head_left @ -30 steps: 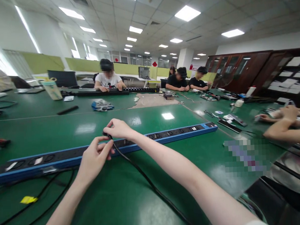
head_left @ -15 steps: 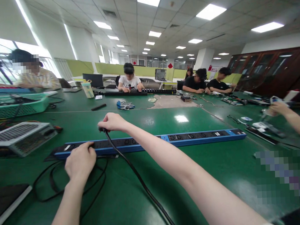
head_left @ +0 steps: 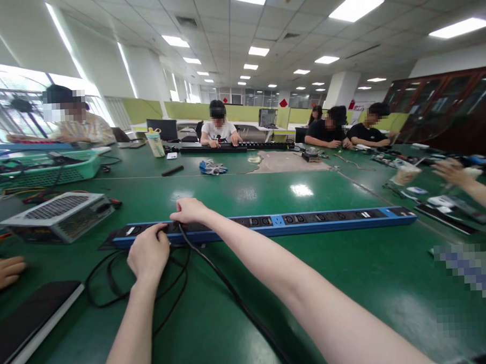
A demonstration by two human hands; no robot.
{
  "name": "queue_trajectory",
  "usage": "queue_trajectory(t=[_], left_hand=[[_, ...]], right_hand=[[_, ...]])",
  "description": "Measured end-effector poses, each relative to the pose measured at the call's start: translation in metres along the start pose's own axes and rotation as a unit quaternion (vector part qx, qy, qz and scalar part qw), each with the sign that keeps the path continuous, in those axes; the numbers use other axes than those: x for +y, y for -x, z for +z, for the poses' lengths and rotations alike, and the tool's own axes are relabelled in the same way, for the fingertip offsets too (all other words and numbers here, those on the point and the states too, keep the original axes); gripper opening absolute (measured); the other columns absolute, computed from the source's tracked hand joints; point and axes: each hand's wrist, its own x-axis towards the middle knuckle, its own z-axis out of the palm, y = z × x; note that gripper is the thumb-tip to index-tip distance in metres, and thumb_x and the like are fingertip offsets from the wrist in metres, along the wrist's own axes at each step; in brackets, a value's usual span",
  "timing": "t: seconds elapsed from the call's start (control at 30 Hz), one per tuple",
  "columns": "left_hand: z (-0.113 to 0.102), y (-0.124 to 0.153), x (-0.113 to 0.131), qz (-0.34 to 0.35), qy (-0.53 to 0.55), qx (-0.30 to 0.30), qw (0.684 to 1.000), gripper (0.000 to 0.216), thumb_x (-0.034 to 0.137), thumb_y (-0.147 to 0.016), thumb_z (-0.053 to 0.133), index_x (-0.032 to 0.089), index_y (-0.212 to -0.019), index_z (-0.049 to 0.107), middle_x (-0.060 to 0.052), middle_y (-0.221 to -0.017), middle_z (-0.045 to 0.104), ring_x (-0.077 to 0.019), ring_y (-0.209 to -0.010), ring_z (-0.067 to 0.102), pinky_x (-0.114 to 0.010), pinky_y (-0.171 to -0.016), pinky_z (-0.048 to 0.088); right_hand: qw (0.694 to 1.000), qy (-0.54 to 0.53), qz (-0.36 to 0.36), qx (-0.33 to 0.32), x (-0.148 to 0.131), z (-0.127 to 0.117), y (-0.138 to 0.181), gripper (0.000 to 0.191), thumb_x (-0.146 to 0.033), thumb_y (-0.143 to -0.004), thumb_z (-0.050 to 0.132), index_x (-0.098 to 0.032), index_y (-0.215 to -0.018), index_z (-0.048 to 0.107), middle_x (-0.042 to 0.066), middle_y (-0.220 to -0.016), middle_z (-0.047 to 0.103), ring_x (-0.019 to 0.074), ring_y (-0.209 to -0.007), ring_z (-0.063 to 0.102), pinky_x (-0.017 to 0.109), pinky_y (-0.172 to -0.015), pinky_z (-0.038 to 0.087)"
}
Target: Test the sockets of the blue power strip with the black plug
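Head view: long blue power strip (head_left: 309,222) lying across green tabletop (head_left: 352,284); right hand (head_left: 189,210) clenched over black plug (head_left: 179,225) at a socket near the strip's left end, cable (head_left: 227,290) trailing back; left hand (head_left: 148,255) pressed flat, steadying the strip; judged mid-insertion; next calls for firm downward seating.

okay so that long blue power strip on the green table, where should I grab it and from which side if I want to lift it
Probably best with two hands from the near long side, spread toward the two ends of the power strip. It is long, thin and lies flat, so a single grip would likely let it tip. The left hand and right hand sit bunched near its left end, by the black cable.
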Motion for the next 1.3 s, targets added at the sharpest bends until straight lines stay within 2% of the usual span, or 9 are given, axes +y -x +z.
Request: queue_trajectory(t=[0.27,0.43,0.57,0.7,0.8,0.93,1.1,1.3], left_hand=[[-0.004,0.004,0.003,0.011,0.009,-0.003,1.000,0.046,0.037,-0.099,0.045,0.028,-0.135,0.072,-0.016,-0.126,0.074,-0.0350,-0.106,0.068,-0.049,-0.091,0.054],[-0.003,0.003,0.003,0.002,0.009,-0.011,1.000,0.046,0.038,-0.100,0.044,0.027,-0.135,0.072,-0.017,-0.126,0.073,-0.0356,-0.107,0.068,-0.049,-0.091,0.054],[-0.002,0.002,0.002,0.001,0.008,-0.007,1.000,0.046,0.041,-0.101,0.043,0.030,-0.135,0.073,-0.016,-0.126,0.073,-0.0368,-0.107,0.068,-0.050,-0.088,0.054],[-0.001,0.002,0.001,0.000,0.006,-0.004,1.000,0.046,0.043,-0.102,0.042,0.030,-0.134,0.073,-0.016,-0.126,0.074,-0.0370,-0.107,0.068,-0.050,-0.088,0.054],[0.000,0.001,0.001,-0.004,0.003,-0.003,1.000,0.046,0.043,-0.102,0.042,0.031,-0.134,0.072,-0.016,-0.127,0.073,-0.0367,-0.108,0.068,-0.050,-0.088,0.055],[-0.001,0.003,0.001,0.001,0.002,0.000,1.000,0.046,0.043,-0.102,0.041,0.032,-0.135,0.072,-0.015,-0.128,0.073,-0.0360,-0.108,0.068,-0.049,-0.089,0.055],[-0.001,0.004,0.003,-0.001,0.003,0.002,1.000,0.046,0.041,-0.101,0.042,0.032,-0.135,0.071,-0.015,-0.128,0.073,-0.0351,-0.105,0.068,-0.049,-0.088,0.055],[-0.002,0.005,0.003,0.001,0.004,0.003,1.000,0.045,0.041,-0.101,0.043,0.032,-0.135,0.071,-0.015,-0.128,0.073,-0.0356,-0.104,0.067,-0.049,-0.087,0.055]], right_hand=[[0.999,-0.027,0.024,0.002,-0.009,0.003,-0.005,0.022,-0.043,-0.088,0.069,-0.021,-0.083,0.068,0.007,-0.086,0.079,0.0237,-0.093,0.075,0.029,-0.079,0.056],[0.998,-0.018,0.046,0.030,-0.015,0.009,-0.007,0.022,-0.042,-0.086,0.070,-0.020,-0.086,0.070,0.010,-0.094,0.080,0.0262,-0.101,0.075,0.032,-0.085,0.058],[0.998,-0.017,0.051,0.013,-0.017,0.009,-0.010,0.028,-0.046,-0.086,0.071,-0.019,-0.089,0.072,0.012,-0.100,0.080,0.0261,-0.100,0.076,0.032,-0.084,0.060],[0.998,-0.035,0.050,-0.009,-0.014,0.007,-0.014,0.030,-0.047,-0.086,0.069,-0.018,-0.084,0.072,0.011,-0.092,0.080,0.0245,-0.094,0.077,0.030,-0.081,0.060],[0.996,-0.058,0.063,0.003,-0.012,0.009,-0.015,0.028,-0.045,-0.087,0.068,-0.018,-0.081,0.073,0.011,-0.086,0.079,0.0231,-0.091,0.077,0.028,-0.079,0.060],[0.994,-0.062,0.084,0.016,-0.011,0.015,-0.008,0.031,-0.048,-0.087,0.067,-0.018,-0.087,0.075,0.013,-0.096,0.080,0.0254,-0.094,0.077,0.032,-0.079,0.061],[0.992,-0.020,0.112,0.064,-0.009,0.017,0.008,0.043,-0.061,-0.087,0.066,-0.023,-0.105,0.075,0.012,-0.115,0.078,0.0294,-0.107,0.075,0.041,-0.088,0.060],[0.993,-0.010,0.108,0.046,-0.011,0.013,0.005,0.042,-0.061,-0.085,0.068,-0.024,-0.104,0.074,0.011,-0.117,0.078,0.0296,-0.110,0.074,0.041,-0.090,0.060]])
